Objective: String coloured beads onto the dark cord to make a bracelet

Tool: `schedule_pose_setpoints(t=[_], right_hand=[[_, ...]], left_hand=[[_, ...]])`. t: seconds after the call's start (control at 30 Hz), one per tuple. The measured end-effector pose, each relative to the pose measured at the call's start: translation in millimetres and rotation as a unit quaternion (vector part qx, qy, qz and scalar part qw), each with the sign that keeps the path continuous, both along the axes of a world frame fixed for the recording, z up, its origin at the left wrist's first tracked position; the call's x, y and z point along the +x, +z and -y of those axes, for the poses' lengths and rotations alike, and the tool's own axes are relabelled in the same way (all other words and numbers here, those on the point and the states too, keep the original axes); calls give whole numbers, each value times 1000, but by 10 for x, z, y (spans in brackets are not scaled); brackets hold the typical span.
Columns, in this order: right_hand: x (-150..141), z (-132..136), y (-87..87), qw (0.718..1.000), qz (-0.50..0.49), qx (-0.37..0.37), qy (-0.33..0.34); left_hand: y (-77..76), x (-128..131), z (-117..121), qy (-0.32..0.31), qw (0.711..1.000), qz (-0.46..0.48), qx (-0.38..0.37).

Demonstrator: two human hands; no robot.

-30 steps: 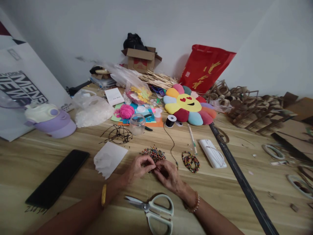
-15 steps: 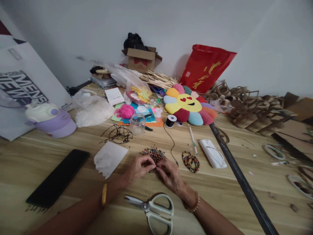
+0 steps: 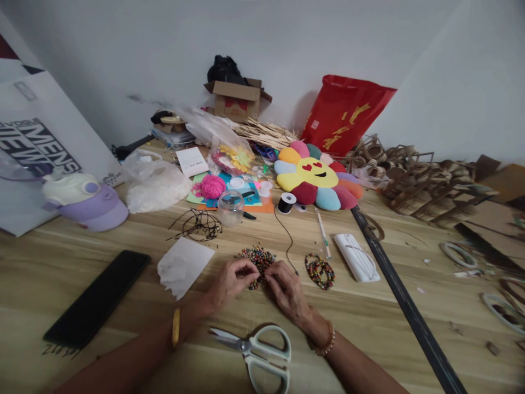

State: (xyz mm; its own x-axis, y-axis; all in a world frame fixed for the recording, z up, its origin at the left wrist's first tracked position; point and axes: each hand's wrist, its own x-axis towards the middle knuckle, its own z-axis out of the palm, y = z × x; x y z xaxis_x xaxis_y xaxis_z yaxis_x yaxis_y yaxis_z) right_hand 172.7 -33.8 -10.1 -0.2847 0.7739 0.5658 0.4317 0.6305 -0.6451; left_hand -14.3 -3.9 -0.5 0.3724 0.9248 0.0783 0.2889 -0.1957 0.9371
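Note:
A heap of small multicoloured beads (image 3: 257,257) lies on the wooden table between my hands. My left hand (image 3: 233,279) is at the heap's left edge, thumb and fingertips pinched together; anything between them is too small to make out. On the heap's right side my right hand (image 3: 286,289) has its fingers bent and closed, with the tips touching or just over the beads and what they hold hidden. To its right lies a coil of strung beads (image 3: 320,272). A black cord (image 3: 290,241) runs from a spool (image 3: 286,203) down toward my right hand. White-handled scissors (image 3: 262,350) lie below my wrists.
A torn white paper (image 3: 184,268) and a black phone-like slab (image 3: 98,298) lie to the left. Behind the beads are tangled black cords (image 3: 200,225) and a clear jar (image 3: 231,208). At right are a white power bank-like block (image 3: 356,257) and a long dark strip (image 3: 404,301).
My hands have moved slightly apart. Their fingertips were nearly touching before; now a gap with beads shows between them.

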Motion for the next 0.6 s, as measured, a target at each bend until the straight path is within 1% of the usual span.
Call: schedule_pose_setpoints(t=[0.1, 0.23, 0.3, 0.43, 0.6], right_hand=[[-3, -1, 15, 1000, -11, -7, -14], [-11, -2, 22, 1000, -20, -11, -22], [-14, -3, 27, 999, -22, -9, -25], [-18, -7, 36, 1000, -22, -3, -22], [-26, -4, 38, 999, -23, -6, -27]], left_hand=[[-5, 4, 14, -2, 998, -22, 54], [-49, -2, 28, -12, 985, -64, 161], [-87, -11, 29, -25, 973, -88, 211], [-146, -27, 39, -74, 945, -129, 292], [-143, -31, 78, -114, 907, -184, 361]])
